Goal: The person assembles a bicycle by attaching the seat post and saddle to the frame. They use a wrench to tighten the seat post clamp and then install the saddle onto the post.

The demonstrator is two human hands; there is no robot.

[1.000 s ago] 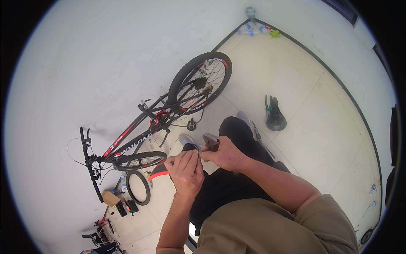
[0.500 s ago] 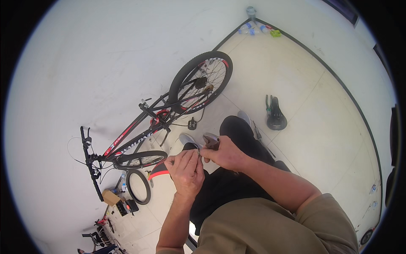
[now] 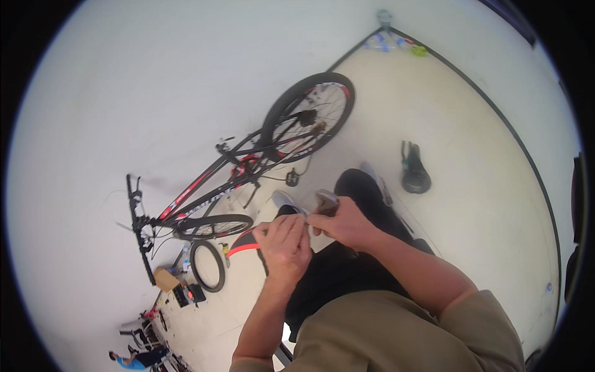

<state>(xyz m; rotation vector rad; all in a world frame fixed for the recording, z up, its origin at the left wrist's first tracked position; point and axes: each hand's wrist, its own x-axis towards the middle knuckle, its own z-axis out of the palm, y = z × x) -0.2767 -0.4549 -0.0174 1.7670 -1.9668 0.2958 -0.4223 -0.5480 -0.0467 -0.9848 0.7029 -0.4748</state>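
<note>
My right hand [image 3: 352,228] is closed round a metal hand tool [image 3: 326,201] with a broad grey head, blurred, its exact kind unclear. My left hand [image 3: 286,245] is closed, fingertips pinched close to the right hand's fingers. Whatever sits between those fingertips is small and hidden. Just left of that hand, a curved black and red mudguard [image 3: 243,243] runs behind it; I cannot tell whether the hand grips it. Both hands are over my lap, between the knees.
A black and red bicycle [image 3: 217,180] leans along the wall at left, its saddle not on it. A black saddle [image 3: 415,177] lies on the floor at right. A loose tyre [image 3: 207,266], a cardboard box [image 3: 165,280] and a distant person in blue [image 3: 129,361] are lower left. Bottles [image 3: 381,43] lie in the far corner.
The whole view has shifted, so bicycle, saddle and hands sit a little further right. A person in blue shows more at lower left. Both hands keep nearly the same hold, close together.
</note>
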